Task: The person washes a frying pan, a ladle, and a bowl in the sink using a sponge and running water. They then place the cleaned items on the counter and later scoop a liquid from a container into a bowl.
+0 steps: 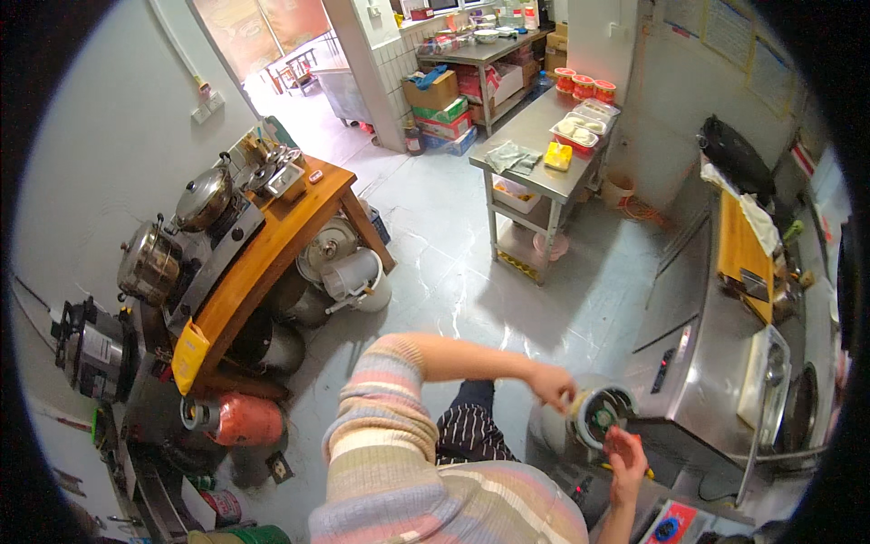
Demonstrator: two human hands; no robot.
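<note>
A grey gas cylinder [546, 442] stands on the floor at the lower right. A round collar [590, 435] rings its top, and a green valve part [602, 417] shows inside. My left hand [552, 387] is at the collar's far left side, fingers bent close together. Blur hides whether they grip anything. On the near right side, my right hand [625, 457] is raised with curled fingers beside the collar. Something reddish shows by its fingertips, too unclear to name. A yellow piece [649, 472], perhaps a hose, sticks out below that hand.
Close on the right is a stainless steel counter [707, 381] with a wooden cutting board [737, 251]. A steel table [530, 187] stands ahead. Along the left, a wooden table [272, 238] carries pots; an orange gas cylinder [248, 419] lies beside it. A red-panelled appliance [669, 523] is bottom right.
</note>
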